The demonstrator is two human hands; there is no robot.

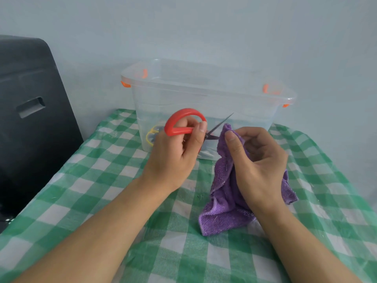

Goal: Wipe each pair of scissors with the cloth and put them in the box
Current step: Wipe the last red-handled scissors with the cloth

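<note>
Careful: the left hand (173, 152) grips the scissors (184, 122) with blades parted (tips bare), while the right hand (259, 160) pinches the cloth (224, 193) close enough to get nicked.

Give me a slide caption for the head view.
Left hand holds red scissors; right hand pinches cloth before box.

The box (208, 86) stands at the far edge of the surface (114, 164), lid off, so its mouth is open from above. Both hands are raised just in front of its near wall, the left hand (175, 152) with red scissors (183, 123) and the right hand (259, 160) with a purple cloth (224, 197). Left of the box a dark case (30, 111) walls off that side. The checked surface lies bare right of the box and nearer the person.
</note>
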